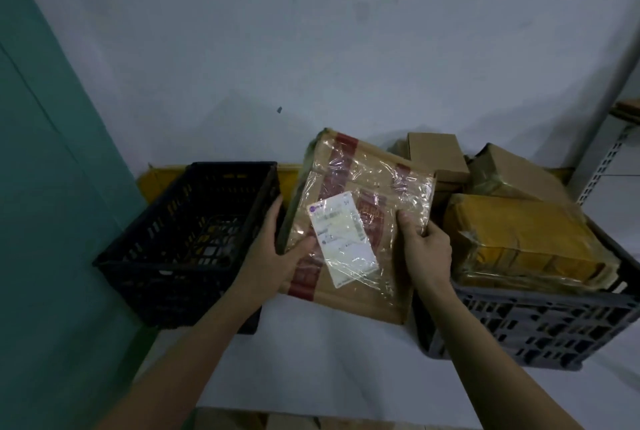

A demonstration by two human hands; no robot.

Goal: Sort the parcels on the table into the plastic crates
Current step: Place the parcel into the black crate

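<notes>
A flat brown cardboard parcel [360,194], wrapped in clear film with red stripes and a white label, is tilted up over the white table [329,360] between two crates. My left hand [273,256] grips its left edge, thumb on the face. My right hand [424,249] grips its right edge. A black plastic crate [166,277] stands at the left. A grey plastic crate [540,329] at the right holds a yellow-brown wrapped parcel [526,242].
Several plain cardboard boxes [438,156] are piled behind the grey crate against the white wall. A yellow crate [154,180] shows behind the black one. A teal wall runs along the left. A metal rack upright [602,166] stands at far right.
</notes>
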